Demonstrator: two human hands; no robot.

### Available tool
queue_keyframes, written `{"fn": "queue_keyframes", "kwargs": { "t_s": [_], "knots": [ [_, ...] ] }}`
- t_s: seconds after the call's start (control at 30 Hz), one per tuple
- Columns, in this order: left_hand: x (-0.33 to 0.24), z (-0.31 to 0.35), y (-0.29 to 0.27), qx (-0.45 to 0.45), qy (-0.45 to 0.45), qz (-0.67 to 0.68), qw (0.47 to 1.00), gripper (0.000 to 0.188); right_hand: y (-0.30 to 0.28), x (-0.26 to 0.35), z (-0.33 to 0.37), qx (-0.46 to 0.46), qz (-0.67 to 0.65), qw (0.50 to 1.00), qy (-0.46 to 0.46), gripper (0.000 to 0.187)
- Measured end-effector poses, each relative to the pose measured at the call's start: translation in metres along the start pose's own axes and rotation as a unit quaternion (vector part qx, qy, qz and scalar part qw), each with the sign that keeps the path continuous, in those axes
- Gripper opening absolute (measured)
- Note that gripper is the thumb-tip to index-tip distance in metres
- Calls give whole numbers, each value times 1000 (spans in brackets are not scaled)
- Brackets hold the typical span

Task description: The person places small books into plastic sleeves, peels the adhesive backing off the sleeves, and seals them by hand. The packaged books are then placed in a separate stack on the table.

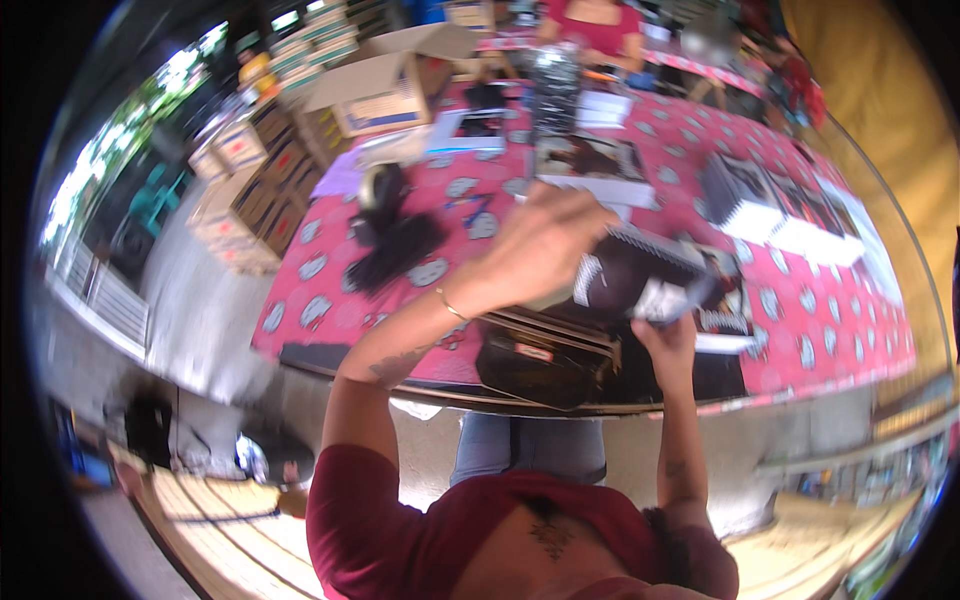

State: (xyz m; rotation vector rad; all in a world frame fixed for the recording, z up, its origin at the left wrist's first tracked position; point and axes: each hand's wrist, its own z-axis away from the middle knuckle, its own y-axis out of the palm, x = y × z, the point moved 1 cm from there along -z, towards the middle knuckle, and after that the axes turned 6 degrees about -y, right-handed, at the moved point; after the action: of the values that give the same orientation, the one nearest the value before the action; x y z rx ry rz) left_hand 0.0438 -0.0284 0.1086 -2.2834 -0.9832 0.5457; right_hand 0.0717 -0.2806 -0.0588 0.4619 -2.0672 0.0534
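A dark spiral-bound notebook (640, 275) is held tilted above the near edge of the table, with a pale patch on its cover. My left hand (545, 240) is closed at its upper left side, fingers partly hidden and blurred. At the lower right corner, my right hand (668, 345) grips it with the thumb in front. Just below lies a dark brown zippered pouch (540, 365) with a small red label. A picture-covered booklet (725, 300) lies beside my right hand, partly behind the notebook.
More spiral-bound booklets (785, 215) are stacked at the right. A picture-topped white stack (595, 170) and a black-wrapped bundle (556, 90) stand farther back. Left are a tape dispenser (380, 190) and a black fuzzy thing (400, 250). Cartons (255, 195) stand beyond; a person (595, 30) is across the table.
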Motion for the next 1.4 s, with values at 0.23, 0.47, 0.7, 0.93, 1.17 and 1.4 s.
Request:
{"fn": "queue_keyframes", "kwargs": {
  "t_s": [0.23, 0.47, 0.7, 0.93, 1.17, 1.4],
  "knots": [
    [-9, 35, -19, 41, 7, 6, 999, 22, 29, -2, 39, -37, 67, 994, 81, 23],
    [-15, 32, -14, 40, 29, -24, 998, 25, 30, -4, 39, -28, 72, 995, 67, 24],
    [-20, 61, -25, 91, 9, -105, 990, 40, 25, -13, 43, 33, 67, 992, 106, 46],
    [-19, 182, 24, -206, -382, 179, 883, 49, 65, -17, 52, 4, -3, 999, 49, 71],
    [35, 219, 45, -16, -533, 238, 812, 45, 40, -33, 40, -31, 101, 994, 36, 62],
    [219, 235, 36, 43, -411, -362, 836, 32, 33, -32, 30, -3, 85, 996, -7, 61]
  ]
}}
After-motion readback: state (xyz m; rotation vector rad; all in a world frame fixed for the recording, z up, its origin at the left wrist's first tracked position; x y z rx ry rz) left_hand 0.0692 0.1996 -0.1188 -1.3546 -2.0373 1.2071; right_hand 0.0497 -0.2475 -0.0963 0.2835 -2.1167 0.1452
